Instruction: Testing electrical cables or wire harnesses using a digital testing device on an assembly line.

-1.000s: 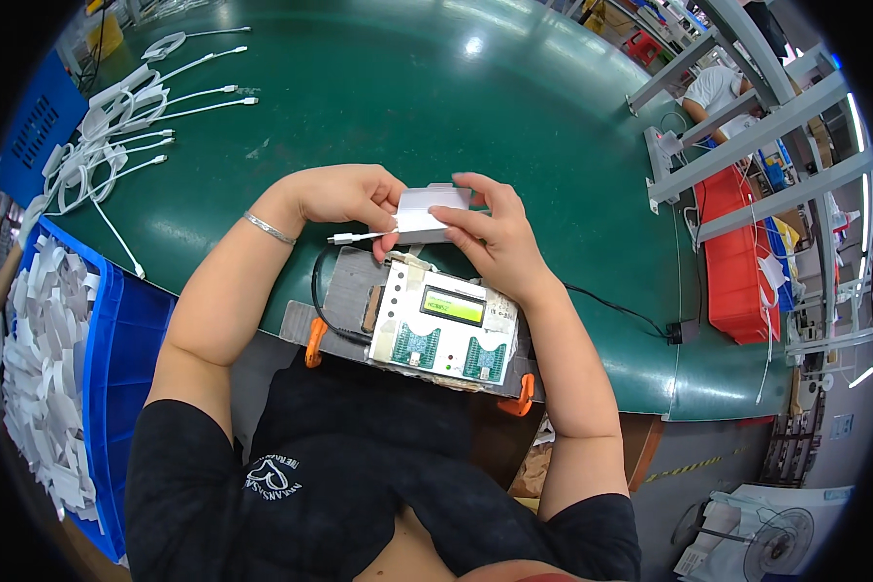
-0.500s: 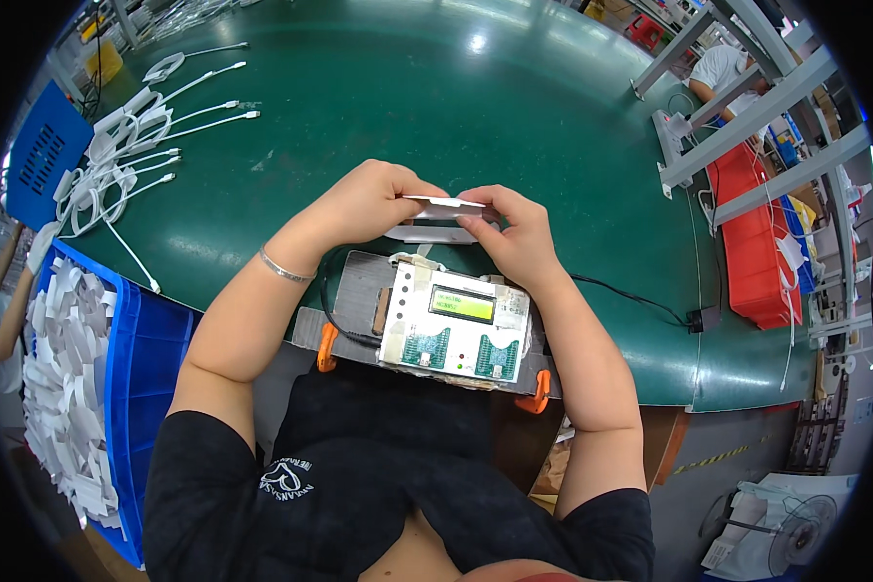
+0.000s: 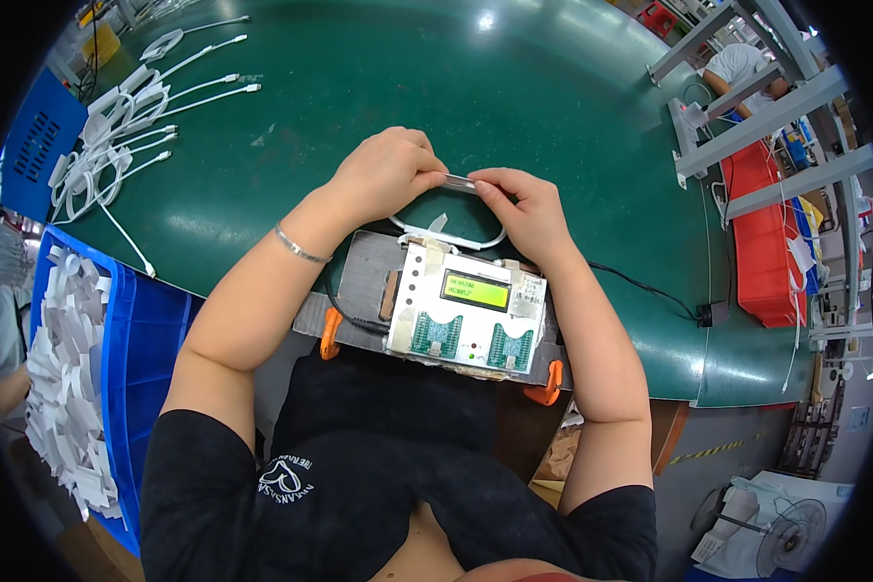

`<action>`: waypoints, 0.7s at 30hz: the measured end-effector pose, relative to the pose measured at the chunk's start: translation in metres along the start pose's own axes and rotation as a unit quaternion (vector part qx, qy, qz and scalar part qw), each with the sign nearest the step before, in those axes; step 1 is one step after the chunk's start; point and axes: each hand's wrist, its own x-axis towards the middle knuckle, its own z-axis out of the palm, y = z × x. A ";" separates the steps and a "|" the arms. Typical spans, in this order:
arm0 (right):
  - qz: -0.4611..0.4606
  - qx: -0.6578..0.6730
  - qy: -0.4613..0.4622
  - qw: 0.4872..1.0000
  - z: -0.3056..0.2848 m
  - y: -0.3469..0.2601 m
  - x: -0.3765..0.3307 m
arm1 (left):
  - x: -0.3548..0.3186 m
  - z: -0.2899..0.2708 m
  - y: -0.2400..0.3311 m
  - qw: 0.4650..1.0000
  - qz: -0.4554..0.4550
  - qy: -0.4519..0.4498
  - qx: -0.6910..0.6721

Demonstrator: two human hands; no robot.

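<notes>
Left hand pinches one end of a white cable, fingers curled tight on it, above the green table. Right hand grips the cable's other end, so the loop hangs between them and droops onto the top edge of the tester box with its lit green screen. Half a second ago the hands sat lower and closer to the box; now they have lifted slightly and the loop shows more clearly. Far left, a blue bin holds white pieces, with loose white cables on the table beyond.
</notes>
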 end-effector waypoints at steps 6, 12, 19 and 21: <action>0.038 0.002 -0.044 0.998 -0.001 0.010 0.003 | 0.005 0.010 -0.005 0.995 -0.030 -0.073 -0.060; 0.079 0.053 -0.043 0.995 0.000 0.009 0.005 | 0.005 0.008 -0.005 0.986 -0.069 -0.094 -0.122; 0.073 0.038 -0.043 0.996 0.002 0.007 0.006 | 0.008 0.007 -0.001 0.979 -0.126 -0.096 -0.129; 0.051 0.013 -0.033 0.998 0.003 0.010 0.005 | 0.010 0.008 0.002 0.979 -0.135 -0.099 -0.118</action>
